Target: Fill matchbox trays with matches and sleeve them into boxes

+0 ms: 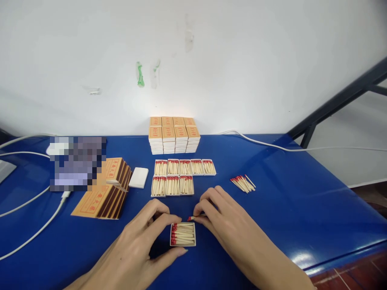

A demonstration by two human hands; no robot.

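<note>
In front of me on the blue table lies a small matchbox tray [183, 235] filled with red-headed matches, their heads toward the left. My left hand [148, 233] steadies it, index finger at the far edge and thumb at the near edge. Just off the tray's upper right corner, my right hand [213, 213] pinches a match or a few matches [191, 218] by the stick end; the exact number is hidden. Several filled trays [173, 185] stand in two rows beyond my hands. To the right lies a loose bunch of matches [242, 183].
A block of stacked matchboxes [174, 133] stands against the wall. Left are orange matchbox sleeves [102, 197], a white tray lying face down [138, 177] and a blurred device [80, 161] with white cables [36, 237]. Another cable [266, 143] runs along the back right.
</note>
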